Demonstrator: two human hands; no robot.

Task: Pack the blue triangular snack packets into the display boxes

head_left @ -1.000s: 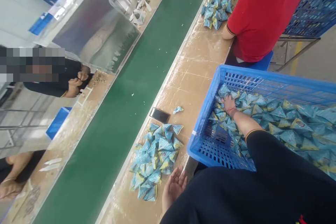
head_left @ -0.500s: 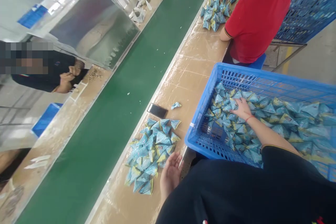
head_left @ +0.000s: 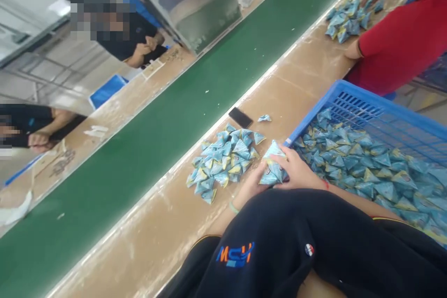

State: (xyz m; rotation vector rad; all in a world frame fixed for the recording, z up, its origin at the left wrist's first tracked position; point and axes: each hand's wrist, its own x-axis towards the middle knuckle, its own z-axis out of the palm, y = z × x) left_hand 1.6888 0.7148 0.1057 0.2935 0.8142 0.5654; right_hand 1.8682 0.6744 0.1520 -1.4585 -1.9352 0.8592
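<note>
My right hand (head_left: 296, 172) and my left hand (head_left: 249, 184) are cupped together around a bunch of blue triangular packets (head_left: 274, 165), held just over the near corner of the blue crate (head_left: 352, 95). The left hand lies under the bunch, the right hand covers it from the crate side. To the left of the hands, a pile of the same packets (head_left: 225, 158) lies on the tan bench. The crate holds many more packets (head_left: 366, 167).
A dark phone (head_left: 240, 117) and one loose packet (head_left: 264, 118) lie beyond the pile. A green conveyor belt (head_left: 167, 135) runs along the bench. A person in red (head_left: 401, 42) works at another packet pile (head_left: 345, 18); other people sit across the belt.
My right hand left the crate's inside with a bunch of packets and met my left hand at the crate's corner. The camera turned left and tilted.
</note>
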